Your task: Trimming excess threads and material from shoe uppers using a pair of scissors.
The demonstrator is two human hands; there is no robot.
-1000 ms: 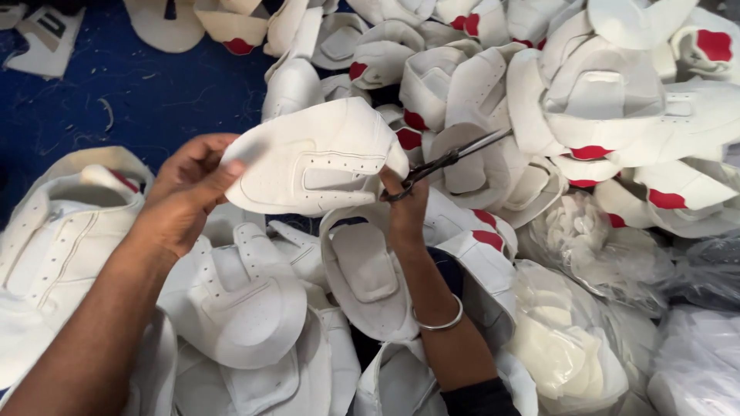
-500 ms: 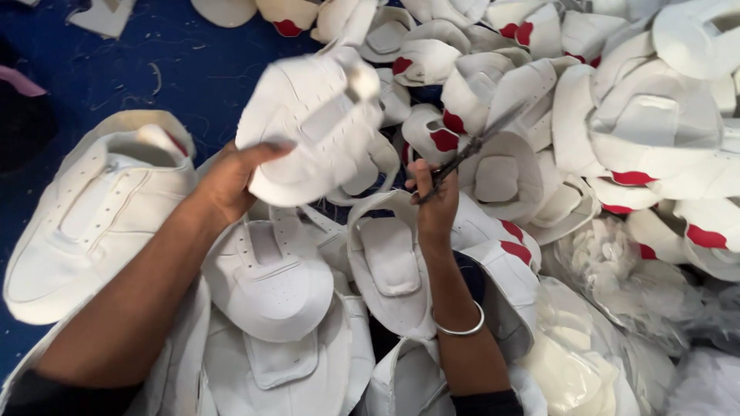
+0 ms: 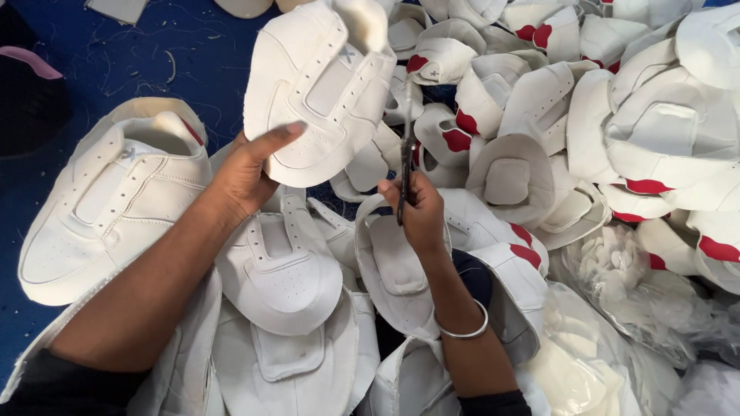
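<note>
Trimming calls for the left hand point(image 3: 245, 176), fingers clamped on the raised white stitched leather shoe upper point(image 3: 320, 92), to steady it above the pile while the right hand point(image 3: 422, 212), fist closed round thin dark scissors point(image 3: 405, 166), snips close.

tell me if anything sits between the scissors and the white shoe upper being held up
Nothing visible does. The scissors in the right hand point up beside the white shoe upper held by the left hand, with only open air between blade and edge.
</note>
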